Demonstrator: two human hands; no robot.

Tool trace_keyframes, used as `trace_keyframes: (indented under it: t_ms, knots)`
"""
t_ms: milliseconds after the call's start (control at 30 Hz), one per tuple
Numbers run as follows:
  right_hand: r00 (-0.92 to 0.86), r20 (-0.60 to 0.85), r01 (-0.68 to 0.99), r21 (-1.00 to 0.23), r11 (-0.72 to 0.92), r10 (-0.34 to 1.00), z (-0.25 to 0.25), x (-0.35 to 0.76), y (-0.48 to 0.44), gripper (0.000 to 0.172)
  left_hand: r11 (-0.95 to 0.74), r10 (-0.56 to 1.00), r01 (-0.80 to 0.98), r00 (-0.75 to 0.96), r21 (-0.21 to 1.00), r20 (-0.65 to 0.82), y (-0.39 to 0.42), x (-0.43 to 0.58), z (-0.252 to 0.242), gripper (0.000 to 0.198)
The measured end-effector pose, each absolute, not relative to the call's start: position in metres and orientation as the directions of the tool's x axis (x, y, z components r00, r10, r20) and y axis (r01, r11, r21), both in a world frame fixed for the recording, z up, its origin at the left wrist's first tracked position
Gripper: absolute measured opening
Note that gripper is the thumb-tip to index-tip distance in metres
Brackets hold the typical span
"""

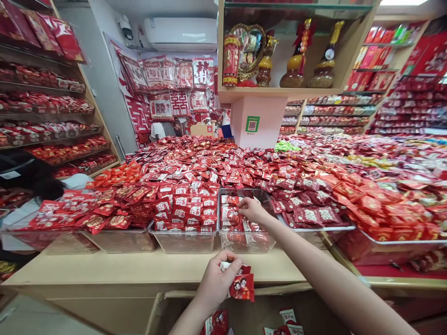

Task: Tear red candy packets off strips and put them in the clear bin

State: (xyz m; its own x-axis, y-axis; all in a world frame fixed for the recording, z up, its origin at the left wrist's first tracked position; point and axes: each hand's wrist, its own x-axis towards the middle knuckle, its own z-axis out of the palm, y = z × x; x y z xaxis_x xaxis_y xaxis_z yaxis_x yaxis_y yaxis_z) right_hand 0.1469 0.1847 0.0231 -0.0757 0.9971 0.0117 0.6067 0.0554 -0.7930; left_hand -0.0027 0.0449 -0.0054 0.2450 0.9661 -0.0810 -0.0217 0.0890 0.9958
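Observation:
My left hand [218, 281] is closed around a few small red and white packets [242, 287] with cartoon figures on them. It hovers over an opened cardboard box [260, 309], where more such packets [286, 329] lie. My right hand [254, 211] reaches into a clear plastic bin [247, 242] partly filled with red and white packets [230, 215]. Its fingers are bent together just above those packets, and whatever they grip is hidden. A white corner of something shows behind the knuckles.
A neighbouring bin [185, 242] on the left is heaped with red packets, and one with dark red packets [316, 214] stands on the right. Behind them spreads a large pile of packets [195, 160]. A shelf box [279, 90] overhangs the display. Someone in dark headwear [26, 174] is at far left.

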Motion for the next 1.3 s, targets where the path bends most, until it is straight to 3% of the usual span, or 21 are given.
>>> trace_keyframes:
  t_ms: [100, 233, 367, 500, 767, 967, 1167, 1300]
  knots:
    - [-0.124, -0.113, 0.442, -0.896, -0.047, 0.986, 0.03, 0.151, 0.18, 0.01, 0.078, 0.97, -0.015, 0.231, 0.997, -0.072, 0.045, -0.002, -0.009, 0.026]
    - [-0.263, -0.21, 0.559, -0.829, -0.029, 0.942, 0.034, 0.155, 0.176, 0.012, 0.029, 0.971, 0.03, 0.238, 0.999, -0.035, 0.045, -0.002, -0.01, 0.025]
    - [-0.346, -0.134, 0.738, -0.651, 0.181, 0.929, 0.033, 0.152, 0.174, 0.018, 0.031, 0.97, 0.043, 0.24, 0.999, -0.041, 0.045, -0.002, -0.01, 0.025]
    - [-0.377, -0.123, 0.781, -0.575, 0.244, 0.918, 0.033, 0.151, 0.171, 0.018, 0.039, 0.974, 0.051, 0.221, 0.998, -0.049, 0.044, -0.001, -0.009, 0.024]
    - [-0.461, -0.104, 0.745, -0.585, 0.321, 0.881, 0.036, 0.151, 0.167, 0.016, 0.021, 0.971, 0.057, 0.235, 0.998, -0.034, 0.043, 0.0, -0.005, 0.023]
    - [-0.529, -0.146, 0.643, -0.712, 0.282, 0.836, 0.033, 0.149, 0.175, 0.026, 0.019, 0.976, 0.052, 0.215, 0.998, -0.03, 0.043, 0.001, -0.004, 0.023]
    - [-0.583, -0.189, 0.674, -0.657, 0.339, 0.79, 0.039, 0.147, 0.176, 0.027, 0.013, 0.975, 0.041, 0.222, 0.999, -0.022, 0.042, 0.001, -0.002, 0.021]
    - [-0.588, -0.131, 0.702, -0.574, 0.422, 0.798, 0.043, 0.144, 0.174, 0.029, 0.015, 0.973, 0.041, 0.231, 0.999, -0.025, 0.042, 0.001, -0.003, 0.021]
